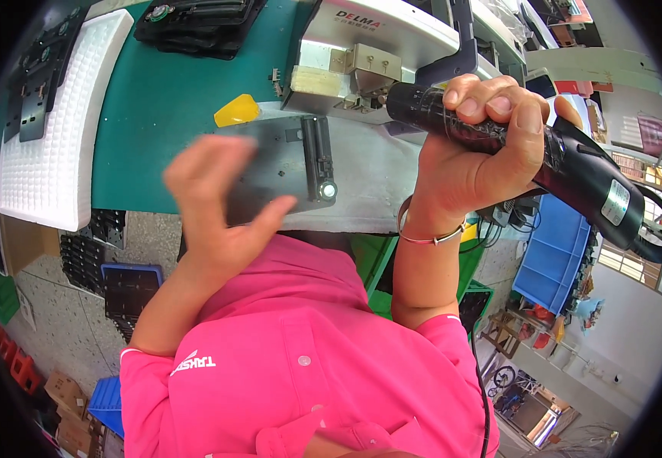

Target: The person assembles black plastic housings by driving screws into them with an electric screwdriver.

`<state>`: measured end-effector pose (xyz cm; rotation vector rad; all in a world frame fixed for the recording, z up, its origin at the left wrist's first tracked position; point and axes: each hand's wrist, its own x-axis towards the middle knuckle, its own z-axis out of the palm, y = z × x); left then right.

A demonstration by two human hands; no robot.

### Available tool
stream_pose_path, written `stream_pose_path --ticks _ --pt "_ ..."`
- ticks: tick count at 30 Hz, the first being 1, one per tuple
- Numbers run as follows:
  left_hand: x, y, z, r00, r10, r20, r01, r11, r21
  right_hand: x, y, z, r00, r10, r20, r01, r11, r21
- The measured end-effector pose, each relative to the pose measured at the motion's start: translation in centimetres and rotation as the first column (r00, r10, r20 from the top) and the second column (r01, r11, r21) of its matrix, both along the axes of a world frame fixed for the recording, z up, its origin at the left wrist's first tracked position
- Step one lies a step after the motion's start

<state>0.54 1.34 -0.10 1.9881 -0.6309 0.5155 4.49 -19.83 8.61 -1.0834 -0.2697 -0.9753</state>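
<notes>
My right hand is wrapped round a black electric screwdriver, lifted over the right side of the bench. The tool's tip points left, toward a metal screw feeder. A flat dark panel lies on the bench in front of me, with a raised black strip and a round silver part along its right side. My left hand is over the panel's left edge, its thumb spread from the fingers. The fingers are blurred by motion, and nothing shows between them and the thumb.
A yellow piece lies just beyond the panel on the green mat. Dark panels rest on a white foam sheet at left, and more black parts are stacked at the back. A blue crate stands at right.
</notes>
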Motion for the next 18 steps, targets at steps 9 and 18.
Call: stream_pose_path --ticks 9,18 --pt "4.0 11.0 3.7 0.928 -0.199 -0.315 -0.273 0.216 -0.938 0.1 -0.2 1.8 0.98 -0.003 -0.201 -0.021 0.993 -0.118" --pt "2.7 8.1 4.3 0.926 -0.129 -0.356 -0.241 0.523 -0.817 0.4 -0.4 2.7 0.967 0.048 -0.252 -0.064 0.996 -0.058"
